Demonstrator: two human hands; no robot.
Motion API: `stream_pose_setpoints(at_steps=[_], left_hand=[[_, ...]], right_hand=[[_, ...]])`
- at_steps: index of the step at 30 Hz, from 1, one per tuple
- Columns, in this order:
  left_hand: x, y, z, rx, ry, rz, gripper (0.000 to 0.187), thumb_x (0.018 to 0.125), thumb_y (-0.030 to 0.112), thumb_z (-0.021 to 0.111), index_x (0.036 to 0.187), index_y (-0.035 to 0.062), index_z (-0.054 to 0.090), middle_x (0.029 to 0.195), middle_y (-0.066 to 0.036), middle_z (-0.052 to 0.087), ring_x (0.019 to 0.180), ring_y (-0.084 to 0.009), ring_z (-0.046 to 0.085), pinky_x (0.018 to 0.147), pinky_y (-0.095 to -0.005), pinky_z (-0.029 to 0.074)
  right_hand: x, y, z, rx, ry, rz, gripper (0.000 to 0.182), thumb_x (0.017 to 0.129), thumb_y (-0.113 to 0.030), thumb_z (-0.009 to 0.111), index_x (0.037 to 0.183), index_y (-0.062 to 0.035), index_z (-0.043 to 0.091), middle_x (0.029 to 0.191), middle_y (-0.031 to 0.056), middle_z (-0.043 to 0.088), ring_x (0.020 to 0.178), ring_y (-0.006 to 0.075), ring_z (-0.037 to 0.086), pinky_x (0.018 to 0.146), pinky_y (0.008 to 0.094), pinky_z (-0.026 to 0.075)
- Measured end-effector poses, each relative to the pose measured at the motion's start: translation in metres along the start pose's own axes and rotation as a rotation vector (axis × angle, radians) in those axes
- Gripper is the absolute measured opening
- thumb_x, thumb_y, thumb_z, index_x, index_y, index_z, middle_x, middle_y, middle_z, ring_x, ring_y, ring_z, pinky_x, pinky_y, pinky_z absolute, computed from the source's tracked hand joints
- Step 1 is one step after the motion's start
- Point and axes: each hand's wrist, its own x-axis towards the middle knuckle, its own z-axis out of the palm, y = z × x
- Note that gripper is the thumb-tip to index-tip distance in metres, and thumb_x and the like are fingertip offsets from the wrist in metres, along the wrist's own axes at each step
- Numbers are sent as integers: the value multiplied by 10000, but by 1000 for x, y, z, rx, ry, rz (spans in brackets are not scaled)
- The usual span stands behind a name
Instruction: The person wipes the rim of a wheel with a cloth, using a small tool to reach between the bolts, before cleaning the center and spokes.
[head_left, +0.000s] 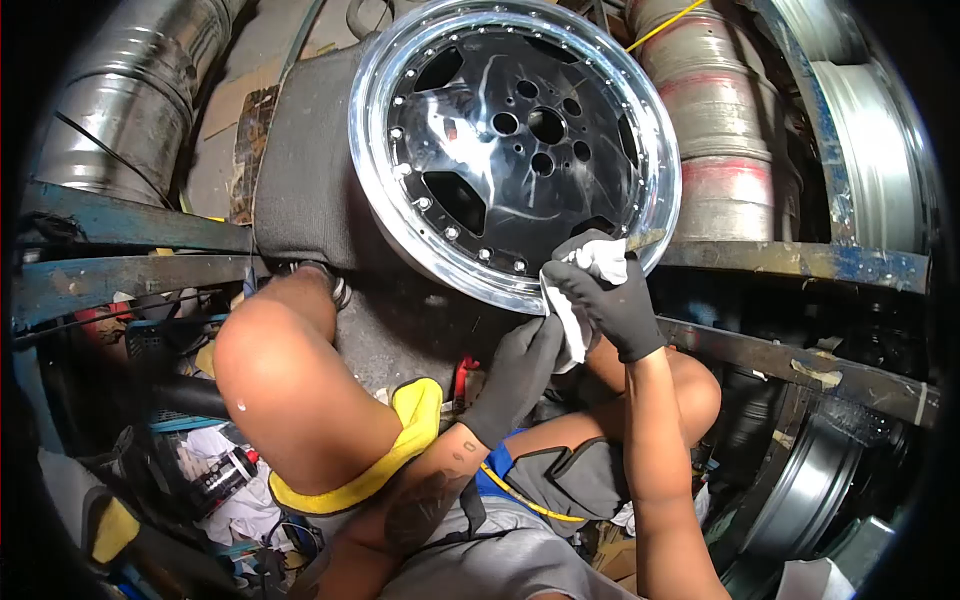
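A wheel rim [520,190] with a polished lip, a glossy black face and a ring of small bolts leans tilted in front of me. My right hand [615,305], in a dark grey glove, is closed around a bunched white cloth [572,325] at the rim's lower right lip. Beside its fingers a flat brownish strip [646,240] sticks out over the lip. My left hand [520,375], gloved alike, is closed at the lower lip, its fingertips on the hanging part of the cloth. Its fingertips are partly hidden.
A dark padded seat [305,170] stands behind the rim at left. Metal drums [125,100] and stacked red-marked barrels [720,130] flank it. Blue-painted rack bars [130,220] run on both sides. More rims [870,150] sit at right. A yellow cloth [415,420] lies over my left leg.
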Motion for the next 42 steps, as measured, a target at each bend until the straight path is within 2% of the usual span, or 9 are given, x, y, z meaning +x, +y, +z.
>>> stream_pose_setpoints(at_steps=[2, 6, 16, 19, 24, 29, 32, 39, 42], left_hand=[[2, -14, 2, 22, 18, 62, 390, 1062, 387, 499, 1000, 50, 685, 838, 39, 618, 714, -29, 465, 617, -253, 392], [-11, 31, -4, -168, -63, -177, 359, 1075, 320, 490, 1095, 30, 700, 891, 33, 657, 793, -27, 571, 680, -250, 473], [-14, 14, 0, -107, -26, 17, 245, 1058, 190, 524, 1113, 8, 679, 944, -3, 686, 831, -48, 609, 725, -248, 506], [-10, 8, 8, -220, -23, -1, 201, 1045, 160, 540, 1089, 9, 665, 911, -7, 666, 795, -60, 595, 705, -255, 498], [-4, -4, 19, -248, 27, 60, 252, 1019, 240, 605, 897, 20, 599, 706, -53, 599, 642, -125, 576, 610, -337, 468], [-4, 8, 14, -318, -71, -21, 184, 1042, 168, 550, 1012, 13, 645, 796, 33, 604, 702, -35, 520, 622, -259, 449], [-2, -1, 16, -163, -47, 25, 189, 1035, 173, 562, 1000, 5, 643, 784, 22, 607, 702, -39, 527, 623, -262, 454], [-2, 3, 9, -115, 38, 163, 239, 1009, 205, 603, 960, -17, 677, 779, -23, 654, 707, -62, 573, 647, -290, 485], [-4, 14, 3, -140, 41, 189, 242, 1012, 209, 601, 972, -16, 679, 768, -23, 656, 694, -63, 575, 645, -292, 485]], right_hand=[[9, 1, 4, -119, -4, -99, 189, 880, -189, 806, 935, -30, 721, 856, 48, 735, 754, 109, 661, 712, 286, 527], [22, 7, 11, -202, -10, -152, 214, 860, -189, 809, 947, -19, 714, 851, 70, 729, 772, 171, 680, 745, 329, 541], [23, 4, 26, -423, 6, -198, 169, 808, -79, 815, 933, -31, 712, 869, 114, 737, 780, 243, 715, 731, 356, 546], [28, -2, 18, -652, -74, -438, 220, 797, -82, 843, 967, -32, 713, 931, 97, 735, 830, 194, 701, 777, 320, 549], [65, -22, 8, -537, -506, -288, 142, 795, -29, 771, 928, -15, 723, 918, 126, 731, 842, 275, 698, 786, 355, 547], [82, -18, 0, -597, -652, -403, 119, 810, -79, 761, 915, -30, 733, 916, 119, 727, 877, 318, 694, 806, 384, 547], [75, -9, -3, -727, -577, -513, 137, 807, -74, 760, 941, -54, 745, 949, 111, 737, 892, 289, 709, 804, 370, 550], [39, -7, 21, -580, -145, -133, 121, 866, -122, 731, 942, -46, 674, 862, 164, 680, 801, 350, 680, 724, 429, 521], [46, 18, 8, -875, -170, -296, 163, 834, -121, 773, 954, -55, 684, 896, 148, 694, 825, 336, 689, 735, 415, 528]])
